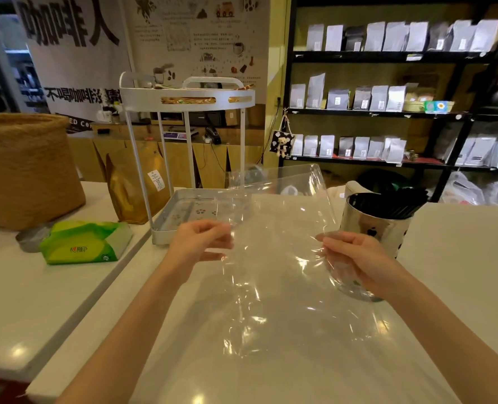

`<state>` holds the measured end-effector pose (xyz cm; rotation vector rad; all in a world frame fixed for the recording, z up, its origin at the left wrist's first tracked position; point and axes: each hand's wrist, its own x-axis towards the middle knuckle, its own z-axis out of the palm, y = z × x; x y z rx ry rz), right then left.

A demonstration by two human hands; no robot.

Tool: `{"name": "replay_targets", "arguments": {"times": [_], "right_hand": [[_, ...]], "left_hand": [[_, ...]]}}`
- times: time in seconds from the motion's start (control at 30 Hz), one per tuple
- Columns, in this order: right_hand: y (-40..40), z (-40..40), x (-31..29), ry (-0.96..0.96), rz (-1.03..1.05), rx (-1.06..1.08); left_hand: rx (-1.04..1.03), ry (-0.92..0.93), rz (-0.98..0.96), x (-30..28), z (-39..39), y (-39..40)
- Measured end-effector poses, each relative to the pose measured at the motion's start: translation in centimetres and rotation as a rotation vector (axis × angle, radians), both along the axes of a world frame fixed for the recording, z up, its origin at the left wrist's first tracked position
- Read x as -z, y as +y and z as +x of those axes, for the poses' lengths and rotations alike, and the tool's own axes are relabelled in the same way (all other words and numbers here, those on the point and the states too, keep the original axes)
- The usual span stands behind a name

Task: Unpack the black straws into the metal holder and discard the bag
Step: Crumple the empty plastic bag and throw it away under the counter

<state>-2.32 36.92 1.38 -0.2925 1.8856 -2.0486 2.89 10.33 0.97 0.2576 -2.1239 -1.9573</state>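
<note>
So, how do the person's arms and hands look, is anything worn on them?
Both forearms are bare up to the lower edge of the picture; no sleeves show. The left hand and the right hand wear no gloves, and no rings, watch or bracelets are visible. The fingernails look short and unpainted, though the picture is too soft to be sure.
</note>
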Motion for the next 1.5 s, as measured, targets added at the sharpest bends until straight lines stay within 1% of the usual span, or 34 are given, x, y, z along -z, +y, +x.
{"name": "replay_targets", "arguments": {"times": [0.1,0.2,0.27,0.33,0.4,0.47,0.57,0.67,0.8,0.9,0.93,1.0,1.03,1.1,1.17,1.23,1.3,1.37,1.43,1.5], "right_hand": [[-0.1,0.2,0.2,0.016,0.032,-0.022],[-0.4,0.5,0.2,0.001,0.004,-0.040],[-0.5,0.7,0.2,-0.006,-0.026,-0.029],[-0.4,0.8,0.2,-0.018,-0.059,-0.011],[-0.4,1.0,0.2,-0.026,-0.087,0.013],[-0.5,1.4,0.3,0.007,-0.076,0.048],[-0.7,2.4,0.3,0.114,-0.077,0.122],[-0.9,3.2,-0.2,0.237,-0.027,0.129],[-0.4,3.6,-0.8,0.290,0.117,0.037],[0.3,3.6,-1.3,0.319,0.265,-0.083],[0.4,3.7,-1.4,0.339,0.317,-0.103],[0.4,4.0,-1.6,0.402,0.418,-0.092],[0.2,4.3,-1.7,0.457,0.480,-0.058],[-0.3,4.8,-1.8,0.587,0.600,0.043],[-0.6,5.1,-1.8,0.676,0.687,0.122],[-0.7,5.4,-2.1,0.744,0.758,0.155],[-0.5,5.9,-2.5,0.745,0.730,0.144],[-0.2,6.9,-3.3,0.670,0.622,0.088],[0.2,7.9,-4.2,0.603,0.507,0.029],[0.7,8.5,-5.1,0.583,0.380,0.007]], "left_hand": [[-0.052,0.021,0.129,0.4,0.2,-0.2],[-0.075,0.060,0.283,0.4,0.4,0.0],[-0.016,0.022,0.415,0.5,0.8,0.2],[0.129,-0.063,0.448,0.8,1.4,0.2],[0.218,-0.086,0.381,1.2,2.2,0.3],[0.194,-0.028,0.282,1.6,2.8,0.5],[0.132,0.069,0.161,1.6,3.4,0.5],[0.129,0.105,0.059,1.1,3.7,0.3],[0.109,0.105,0.027,0.8,4.1,0.0],[0.108,0.113,-0.084,0.4,4.7,-0.5],[0.112,0.115,-0.086,0.1,4.9,-0.7],[0.127,0.110,-0.059,-0.5,5.3,-0.8],[0.127,0.103,-0.086,-0.8,5.6,-0.6],[0.102,0.082,-0.279,-1.3,6.1,-0.5],[0.059,0.065,-0.498,-1.6,6.6,-0.2],[0.009,0.095,-0.612,-1.8,7.1,0.2],[-0.032,0.135,-0.697,-1.7,7.5,0.4],[-0.016,0.129,-0.738,-1.6,7.9,0.4],[0.073,0.115,-0.663,-1.6,8.3,0.4],[0.203,0.090,-0.474,-1.9,9.0,0.3]]}}
